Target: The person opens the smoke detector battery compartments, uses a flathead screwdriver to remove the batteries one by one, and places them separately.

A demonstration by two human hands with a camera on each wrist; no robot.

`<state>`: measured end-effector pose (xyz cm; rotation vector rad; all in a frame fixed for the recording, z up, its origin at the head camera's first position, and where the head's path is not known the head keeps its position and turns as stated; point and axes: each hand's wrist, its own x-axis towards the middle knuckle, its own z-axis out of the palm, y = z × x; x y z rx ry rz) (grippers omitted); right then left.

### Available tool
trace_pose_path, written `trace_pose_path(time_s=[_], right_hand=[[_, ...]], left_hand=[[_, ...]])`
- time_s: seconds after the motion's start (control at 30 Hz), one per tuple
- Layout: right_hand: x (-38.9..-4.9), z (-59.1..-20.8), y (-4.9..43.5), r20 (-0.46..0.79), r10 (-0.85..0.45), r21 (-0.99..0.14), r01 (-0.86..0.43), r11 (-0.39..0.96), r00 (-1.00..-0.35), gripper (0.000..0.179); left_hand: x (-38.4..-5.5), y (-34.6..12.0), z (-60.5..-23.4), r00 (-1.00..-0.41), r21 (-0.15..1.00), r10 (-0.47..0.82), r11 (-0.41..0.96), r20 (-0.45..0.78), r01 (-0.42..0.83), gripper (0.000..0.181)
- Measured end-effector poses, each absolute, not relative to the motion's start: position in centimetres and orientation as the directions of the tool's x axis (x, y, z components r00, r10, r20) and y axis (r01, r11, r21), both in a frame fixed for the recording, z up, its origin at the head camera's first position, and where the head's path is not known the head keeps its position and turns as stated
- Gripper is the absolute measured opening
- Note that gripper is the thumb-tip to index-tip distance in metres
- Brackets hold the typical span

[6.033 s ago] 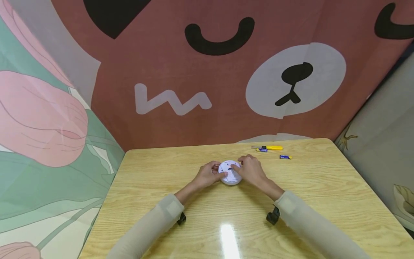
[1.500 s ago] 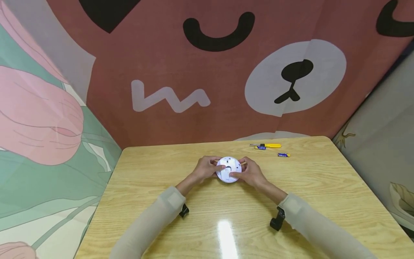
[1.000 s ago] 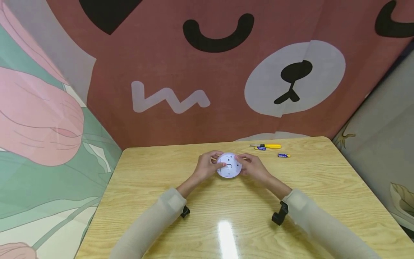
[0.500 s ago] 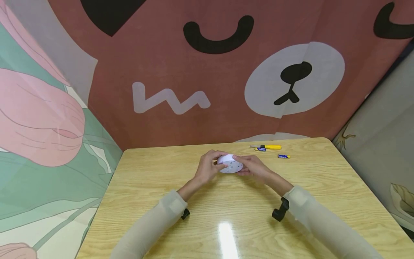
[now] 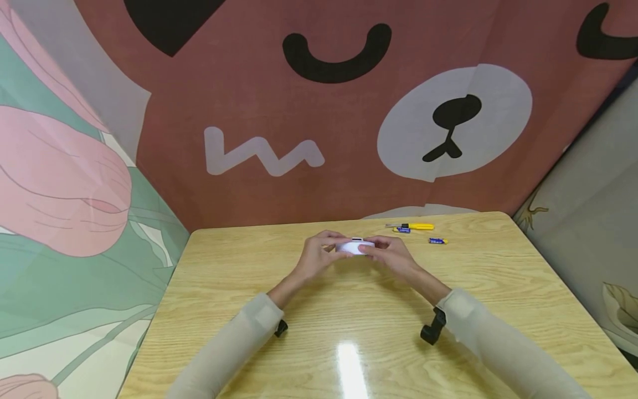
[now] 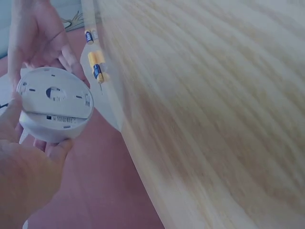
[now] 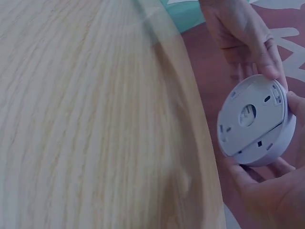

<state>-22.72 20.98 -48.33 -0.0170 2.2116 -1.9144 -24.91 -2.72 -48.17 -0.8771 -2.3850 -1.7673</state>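
Between both hands, above the far part of the table, is a round white smoke detector (image 5: 351, 248), seen nearly edge-on in the head view. The left hand (image 5: 315, 256) grips its left side, thumb on the near edge. Opposite, the right hand (image 5: 394, 256) holds the right side with its thumb on the near rim. The wrist views show the detector's slotted back plate (image 6: 55, 105), with a round central hole and a straight seam across it. Fingers of both hands are around its edge, some hidden behind it.
A yellow-handled screwdriver (image 5: 421, 226) lies near the table's far edge, beside a blue-and-yellow battery (image 5: 401, 230). Another battery (image 5: 438, 241) lies farther right. The wooden table (image 5: 239, 277) meets a printed cloth backdrop (image 5: 259, 199). Wrist-worn cameras (image 5: 431, 328) hang below the sleeves.
The smoke detector has been turned and tipped from its marked back facing the head camera to nearly edge-on. Both hands have risen slightly toward the far edge and shifted their thumbs, still holding it.
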Motion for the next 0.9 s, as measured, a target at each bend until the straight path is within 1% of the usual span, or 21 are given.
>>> trace_pose_path(time_s=[0.1, 0.2, 0.27, 0.37, 0.5, 0.6, 0.7, 0.77, 0.9], right_hand=[[-22.6, -48.5, 20.9, -0.090, -0.122, -0.971, 0.060, 0.231, -0.988, 0.060], [-22.5, -48.8, 20.8, -0.052, -0.123, -0.971, 0.022, 0.237, -0.991, 0.060], [-22.6, -49.1, 20.8, -0.031, -0.132, -0.971, -0.002, 0.240, -0.991, 0.061], [-22.6, -49.5, 20.8, -0.006, -0.149, -0.968, -0.031, 0.248, -0.989, 0.061], [-22.7, -50.2, 20.9, 0.020, -0.186, -0.971, -0.064, 0.231, -0.982, 0.065], [-22.7, -50.5, 21.0, 0.037, -0.227, -0.974, -0.086, 0.211, -0.973, 0.068], [-22.9, -50.7, 20.9, 0.047, -0.260, -0.972, -0.104, 0.213, -0.964, 0.071], [-23.0, -50.9, 20.9, 0.056, -0.279, -0.964, -0.124, 0.234, -0.959, 0.074], [-23.2, -51.1, 20.8, 0.082, -0.304, -0.945, -0.171, 0.280, -0.949, 0.080]], left_hand=[[-25.1, -3.0, -48.2, -0.844, 0.880, 0.414, 0.175, 0.342, 0.442, 0.031], [-25.2, -3.2, -48.2, -0.856, 0.893, 0.414, 0.183, 0.311, 0.412, 0.037], [-25.2, -3.3, -48.3, -0.864, 0.904, 0.417, 0.187, 0.282, 0.386, 0.045], [-25.2, -3.4, -48.3, -0.881, 0.925, 0.422, 0.203, 0.214, 0.322, 0.062], [-25.2, -3.5, -48.3, -0.898, 0.921, 0.423, 0.289, 0.121, 0.260, 0.076], [-25.3, -3.5, -48.5, -0.897, 0.876, 0.430, 0.389, 0.100, 0.284, 0.077], [-25.3, -3.6, -48.7, -0.888, 0.819, 0.445, 0.462, 0.118, 0.341, 0.074], [-25.4, -3.6, -48.9, -0.880, 0.786, 0.453, 0.491, 0.139, 0.377, 0.073], [-25.4, -3.6, -49.2, -0.869, 0.730, 0.466, 0.535, 0.164, 0.425, 0.076]])
